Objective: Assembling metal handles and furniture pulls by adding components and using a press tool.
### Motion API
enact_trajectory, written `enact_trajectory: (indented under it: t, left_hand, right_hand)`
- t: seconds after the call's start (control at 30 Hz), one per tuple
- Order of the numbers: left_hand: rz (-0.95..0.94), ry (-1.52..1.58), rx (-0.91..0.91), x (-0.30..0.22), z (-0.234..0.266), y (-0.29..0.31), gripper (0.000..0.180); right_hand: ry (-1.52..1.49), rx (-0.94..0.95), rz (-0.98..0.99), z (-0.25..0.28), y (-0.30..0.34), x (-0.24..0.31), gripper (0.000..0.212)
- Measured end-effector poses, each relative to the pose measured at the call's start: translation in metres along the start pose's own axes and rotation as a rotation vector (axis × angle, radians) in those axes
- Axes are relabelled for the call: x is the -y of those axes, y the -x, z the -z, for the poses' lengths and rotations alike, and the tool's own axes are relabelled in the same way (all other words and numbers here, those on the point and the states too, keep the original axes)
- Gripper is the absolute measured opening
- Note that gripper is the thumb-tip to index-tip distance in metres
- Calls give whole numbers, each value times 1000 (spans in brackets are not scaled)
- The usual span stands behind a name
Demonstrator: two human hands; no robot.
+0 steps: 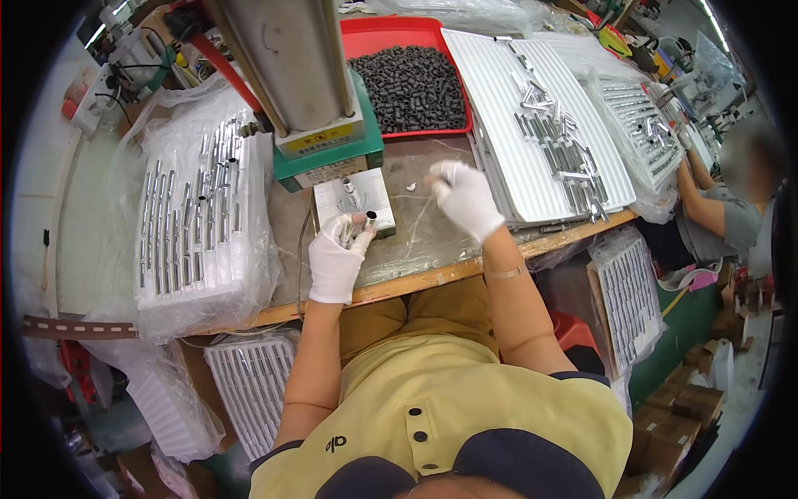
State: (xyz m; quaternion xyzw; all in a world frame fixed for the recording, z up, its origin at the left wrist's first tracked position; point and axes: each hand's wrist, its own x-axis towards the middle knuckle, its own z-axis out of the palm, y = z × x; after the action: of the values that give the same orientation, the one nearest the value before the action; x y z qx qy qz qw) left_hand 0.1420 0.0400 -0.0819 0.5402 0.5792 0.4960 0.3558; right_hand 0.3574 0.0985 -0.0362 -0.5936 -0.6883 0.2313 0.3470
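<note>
My left hand (336, 258), in a white glove, holds a short shiny metal tube (368, 223) with a dark end facing up. It is at the front edge of a pale metal block (381, 194) under a press (328, 150) with a green base. Another shiny metal piece (351, 194) is on the block. My right hand (470, 202), also gloved, hovers over the table to the right of the block. Its fingers are curled together, and whatever is in them cannot be made out. A small white scrap (411, 187) lies near its fingertips.
A red tray (399, 27) of small black sleeves (407, 87) stands behind the table. White ribbed trays with metal tubes lie left (191, 216) and right (582, 125). The table's wooden edge (416, 281) runs before me. A co-worker (723, 200) sits at far right.
</note>
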Motion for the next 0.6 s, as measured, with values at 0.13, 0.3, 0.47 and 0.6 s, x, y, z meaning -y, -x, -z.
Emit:
enact_trajectory:
  t: [0.13, 0.3, 0.47, 0.6]
  left_hand:
    - [-119, -84, 50, -8, -16, 1, 20]
    - [-357, -230, 49, -7, -29, 5, 22]
    - [-430, -264, 80, -19, -48, 24, 21]
    - [-43, 87, 120, 0, -46, 25, 20]
  right_hand:
    - [45, 155, 160, 22, 44, 16, 14]
    - [318, 266, 187, 35, 53, 22, 16]
    - [419, 335, 110, 57, 63, 20, 11]
    - [317, -275, -339, 125, 79, -9, 27]
